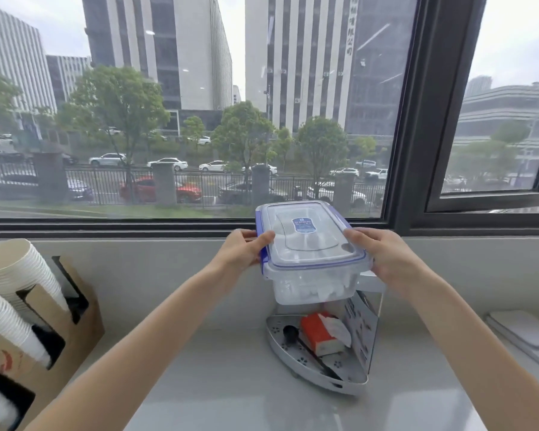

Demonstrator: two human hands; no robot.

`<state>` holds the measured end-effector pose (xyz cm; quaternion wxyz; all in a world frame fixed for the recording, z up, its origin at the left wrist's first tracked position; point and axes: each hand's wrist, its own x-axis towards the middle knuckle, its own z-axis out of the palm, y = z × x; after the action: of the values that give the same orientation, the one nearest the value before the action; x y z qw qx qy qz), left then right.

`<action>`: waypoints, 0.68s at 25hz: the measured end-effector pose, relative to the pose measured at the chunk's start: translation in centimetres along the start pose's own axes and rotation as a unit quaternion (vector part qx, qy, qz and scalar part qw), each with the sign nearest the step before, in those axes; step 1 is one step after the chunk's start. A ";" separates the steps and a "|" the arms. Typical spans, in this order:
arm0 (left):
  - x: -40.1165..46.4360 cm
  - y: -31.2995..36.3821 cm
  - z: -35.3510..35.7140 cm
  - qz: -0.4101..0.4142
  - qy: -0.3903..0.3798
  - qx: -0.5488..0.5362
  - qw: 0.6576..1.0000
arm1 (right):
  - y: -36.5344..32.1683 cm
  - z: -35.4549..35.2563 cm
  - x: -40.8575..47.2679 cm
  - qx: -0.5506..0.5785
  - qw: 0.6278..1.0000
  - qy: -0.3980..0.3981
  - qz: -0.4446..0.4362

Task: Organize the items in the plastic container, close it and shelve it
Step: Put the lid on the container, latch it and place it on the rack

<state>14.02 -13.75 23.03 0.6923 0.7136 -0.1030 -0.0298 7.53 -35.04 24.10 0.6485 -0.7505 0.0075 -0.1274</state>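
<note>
A clear plastic container (311,281) with a blue-trimmed lid (308,234) on top is in the middle of the head view, held above a small white corner shelf (296,346). White items show dimly through its wall. My left hand (246,247) grips the container's left end and my right hand (383,253) grips its right end. The container hides most of the shelf's upper tier (372,283). The lower tier holds an orange tissue pack (321,337) and a black scoop (293,332).
The shelf stands on a grey counter (231,384) under a large window (199,104). A cardboard holder (59,334) with stacks of white paper cups (16,275) is at the left. A flat white device (529,337) lies at the right edge.
</note>
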 end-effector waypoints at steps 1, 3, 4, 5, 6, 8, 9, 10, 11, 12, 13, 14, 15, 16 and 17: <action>0.9 0.2 0.6 -0.001 -0.002 0.003 1.000 | -0.3 -0.4 0.5 0.010 1.000 0.000 -0.001; 2.4 0.6 1.7 -0.001 -0.011 0.004 1.000 | -0.2 -1.4 2.2 0.014 1.000 0.015 -0.003; 3.1 0.8 2.2 0.000 -0.019 0.004 1.000 | -0.2 -1.8 3.0 0.002 1.000 0.028 -0.010; 4.1 1.0 2.9 0.000 -0.026 0.003 1.000 | -0.2 -2.3 4.1 -0.022 0.999 0.046 -0.017; 4.9 1.1 3.2 0.000 -0.027 0.001 1.000 | -0.2 -2.7 4.8 -0.048 0.997 0.052 -0.026; 6.5 1.3 4.1 -0.002 -0.020 -0.010 1.000 | -0.4 -3.4 6.5 -0.086 0.994 0.056 -0.035; 7.4 1.3 4.7 -0.004 -0.016 -0.015 1.000 | -0.2 -3.9 7.5 -0.097 0.993 0.061 -0.034; 8.2 1.4 5.2 -0.007 -0.012 -0.021 1.000 | -0.1 -4.3 8.4 -0.102 0.992 0.063 -0.038; 8.9 1.3 5.8 -0.010 -0.012 -0.027 0.999 | 0.2 -4.6 9.3 -0.106 0.992 0.065 -0.039; 9.5 1.3 6.3 -0.012 -0.014 -0.031 0.999 | 0.4 -4.9 10.0 -0.109 0.991 0.067 -0.036; 10.0 1.1 6.7 -0.014 -0.017 -0.032 0.999 | 0.9 -5.2 10.7 -0.109 0.991 0.072 -0.033; 10.6 0.8 7.1 -0.018 -0.018 -0.032 0.999 | 1.4 -5.5 11.4 -0.104 0.991 0.081 -0.031; 11.2 0.3 7.5 -0.023 -0.017 -0.031 0.999 | 1.8 -5.7 11.9 -0.100 0.991 0.090 -0.028; 11.7 -0.3 7.9 -0.027 -0.015 -0.025 0.999 | 2.3 -5.9 12.4 -0.096 0.990 0.096 -0.024; 12.1 -0.8 8.1 -0.030 -0.014 -0.018 0.999 | 2.8 -6.0 12.9 -0.093 0.990 0.100 -0.020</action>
<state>24.38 -24.01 23.15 0.7021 0.7035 -0.0912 -0.0624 19.22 -43.64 24.46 0.5691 -0.7910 0.0689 -0.2138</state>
